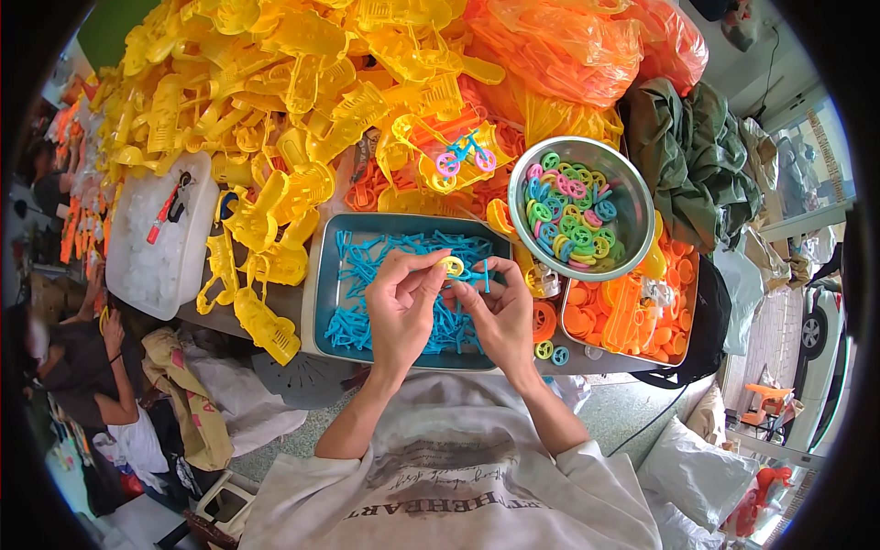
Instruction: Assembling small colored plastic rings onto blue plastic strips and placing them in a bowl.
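Note:
My left hand [401, 312] pinches a small yellow toy wheel [452, 266] between thumb and fingertips. Close beside it, my right hand [496, 310] grips a thin blue plastic toy bicycle frame [487, 273], partly hidden by the fingers. Whether wheel and frame touch I cannot tell. Both hands are above a grey metal tray [412, 221] of loose blue frame parts [353, 328]. To its right, a steel bowl [644, 183] holds pink, green, blue and yellow wheels [570, 215]. Beyond the tray, a blue toy bicycle [465, 156] with pink wheels rests on yellow plastic parts.
Yellow plastic pieces [266, 82] are heaped at the back left, with orange bags [559, 46] at the back. An orange-parts tray [632, 312] sits below the bowl. Loose wheels [560, 356] lie near the table edge. A white tub [133, 261] stands left; another person [87, 367] is beyond.

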A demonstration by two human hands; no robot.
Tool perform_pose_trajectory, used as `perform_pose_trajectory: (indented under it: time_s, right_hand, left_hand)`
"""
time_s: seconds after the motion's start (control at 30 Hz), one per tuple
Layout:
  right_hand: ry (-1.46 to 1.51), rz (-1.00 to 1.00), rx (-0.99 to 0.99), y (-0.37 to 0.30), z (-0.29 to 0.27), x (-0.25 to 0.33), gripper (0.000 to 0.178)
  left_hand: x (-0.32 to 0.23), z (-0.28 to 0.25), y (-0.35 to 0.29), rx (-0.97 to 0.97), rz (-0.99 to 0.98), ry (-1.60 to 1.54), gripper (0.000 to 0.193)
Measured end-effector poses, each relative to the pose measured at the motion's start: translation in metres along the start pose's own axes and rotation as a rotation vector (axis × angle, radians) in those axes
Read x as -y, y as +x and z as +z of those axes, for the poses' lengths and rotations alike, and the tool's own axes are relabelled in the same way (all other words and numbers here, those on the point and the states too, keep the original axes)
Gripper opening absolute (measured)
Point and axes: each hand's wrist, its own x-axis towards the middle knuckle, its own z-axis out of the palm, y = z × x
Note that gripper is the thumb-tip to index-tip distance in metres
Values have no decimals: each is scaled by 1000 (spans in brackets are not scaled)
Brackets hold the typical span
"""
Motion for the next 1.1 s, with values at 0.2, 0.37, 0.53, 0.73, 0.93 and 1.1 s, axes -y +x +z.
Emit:
perform_pose_trajectory:
  time_s: [0.2,0.37,0.53,0.73,0.93,1.1]
  right_hand:
    - [-5,-50,-43,0,4,15,37]
    - [-108,-73,-40,3,-1,8,19]
    - [-64,-79,22,8,-6,6,16]
    - [50,35,49,10,-6,4,14]
    - [275,214,38,14,-8,2,16]
    - [314,208,5,12,-2,-1,17]
  left_hand:
    - [9,-4,1,1,93,35,14]
    - [9,1,1,-3,80,-3,14]
    - [16,0,1,-16,65,-47,13]
    - [21,0,3,-30,151,88,9]
    - [26,2,3,-86,82,-10,7]
    - [23,9,2,-151,271,291,9]
